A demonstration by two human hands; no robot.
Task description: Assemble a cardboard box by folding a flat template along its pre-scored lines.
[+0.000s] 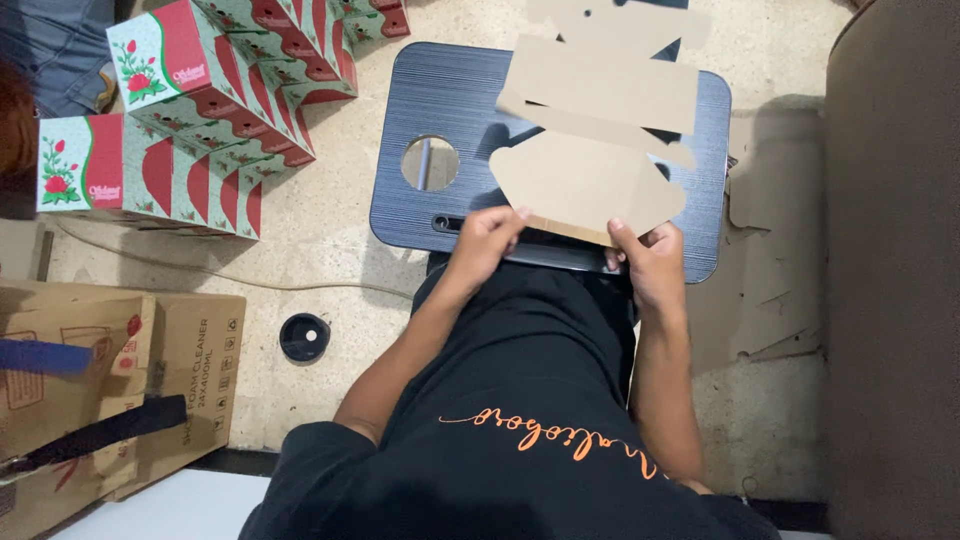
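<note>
Both hands work at the near edge of a flat cardboard cutout (590, 180) that lies on a small dark tray table (440, 100) set on the floor in front of the person. The left hand (492, 240) has its fingers curled together and pressed onto the near left corner of the cutout, thumb tucked under the edge as far as can be seen — it pinches the card there. The right hand (645, 262) grips the near right corner, fingers folded over the top of the card and pressing it down toward the table's near lip. The cutout is plain brown, unfolded, with a rounded panel close to the hands and longer strips and flaps running to the far side, past the table's far edge. The table has a round hole (430, 163) on its left part and a narrow slot along the near edge, partly hidden by the hands. To the far left stand stacked boxes (200, 100), pale green with red panels and a rose picture, laid in slanting rows. On the near left is a big brown carton (190, 380) with a black strap (100, 432) across it, and a small black round cap (305, 337) lies on the speckled floor (330, 280) between carton and table. A thin cord (220, 272) runs along the floor below the boxes. Scraps of brown card (770, 290) lie to the right, beside a dark brown wall-like surface (895, 270).
</note>
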